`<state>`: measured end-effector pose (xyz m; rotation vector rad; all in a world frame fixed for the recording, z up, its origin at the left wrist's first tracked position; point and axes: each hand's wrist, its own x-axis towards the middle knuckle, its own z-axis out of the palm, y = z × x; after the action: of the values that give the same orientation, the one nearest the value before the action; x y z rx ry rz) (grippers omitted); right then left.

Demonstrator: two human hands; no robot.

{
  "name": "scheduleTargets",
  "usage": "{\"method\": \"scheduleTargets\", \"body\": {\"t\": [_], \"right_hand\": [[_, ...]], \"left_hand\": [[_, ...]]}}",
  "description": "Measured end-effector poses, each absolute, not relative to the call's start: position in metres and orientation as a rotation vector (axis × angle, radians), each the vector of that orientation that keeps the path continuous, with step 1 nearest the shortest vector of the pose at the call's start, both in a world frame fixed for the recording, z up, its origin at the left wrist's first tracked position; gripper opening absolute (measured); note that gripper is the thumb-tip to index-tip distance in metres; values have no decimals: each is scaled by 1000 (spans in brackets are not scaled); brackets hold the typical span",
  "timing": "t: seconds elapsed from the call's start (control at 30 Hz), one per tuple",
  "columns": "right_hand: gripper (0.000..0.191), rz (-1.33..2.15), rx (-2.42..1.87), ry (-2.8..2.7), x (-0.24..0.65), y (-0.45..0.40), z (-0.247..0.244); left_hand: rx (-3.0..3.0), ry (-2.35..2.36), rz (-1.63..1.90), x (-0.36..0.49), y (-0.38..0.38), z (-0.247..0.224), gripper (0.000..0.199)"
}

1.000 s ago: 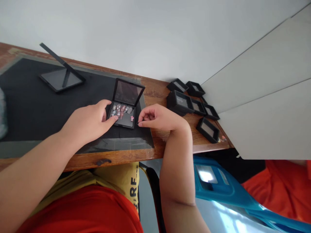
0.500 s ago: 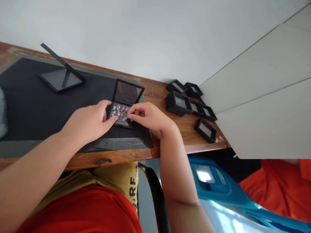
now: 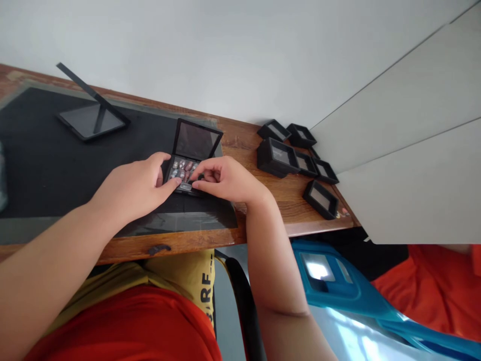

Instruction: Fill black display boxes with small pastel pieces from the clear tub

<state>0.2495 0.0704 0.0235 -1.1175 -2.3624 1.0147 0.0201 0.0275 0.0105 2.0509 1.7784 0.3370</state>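
A small black hinged box (image 3: pixel 198 141) stands on the dark mat with its lid up. Several press-on nails (image 3: pixel 182 165), silver and mauve, lie in rows inside it. My left hand (image 3: pixel 137 185) grips the box's left side, its thumb at the front edge and its fingers at the back corner. My right hand (image 3: pixel 221 179) is over the right part of the box, thumb and index finger bent close together. At their tips a small clear packet (image 3: pixel 185 186) lies along the front of the tray. The right fingers hide some of the nails.
Another black hinged case (image 3: pixel 92 123) lies open on the mat (image 3: pixel 48 170) at the left. Several black open boxes (image 3: pixel 278 155) are grouped on the wooden tabletop at the right. Beyond are a white panel (image 3: pixel 413 180), a blue plastic chair (image 3: pixel 338 281) and a person's orange clothing (image 3: pixel 432 286).
My right hand has moved slightly left and the clear packet has come from a slanted position to lie at the tray's front. My left hand keeps its grip on the box.
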Motion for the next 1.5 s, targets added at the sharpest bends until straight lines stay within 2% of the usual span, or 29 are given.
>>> {"method": "scheduleTargets", "body": {"t": [0.3, 0.53, 0.83, 1.03, 1.17, 1.5], "right_hand": [[16, 1000, -1089, -2406, 240, 66, 24], [6, 975, -1107, -2421, 236, 64, 25], [13, 854, -1040, -2217, 238, 64, 22], [16, 640, -994, -2122, 238, 64, 23], [21, 627, -953, -2158, 236, 62, 20], [26, 445, -935, -2144, 228, 55, 20]], "left_hand": [[2031, 1778, 341, 21, 28, 10, 63], [2030, 1774, 344, 20, 28, 11, 63], [1939, 1840, 455, 18, 28, 12, 61], [2168, 1599, 832, 21, 22, 14, 43], [2091, 1433, 1066, 25, 20, 14, 30], [1827, 1313, 1114, 32, 20, 12, 28]]}}
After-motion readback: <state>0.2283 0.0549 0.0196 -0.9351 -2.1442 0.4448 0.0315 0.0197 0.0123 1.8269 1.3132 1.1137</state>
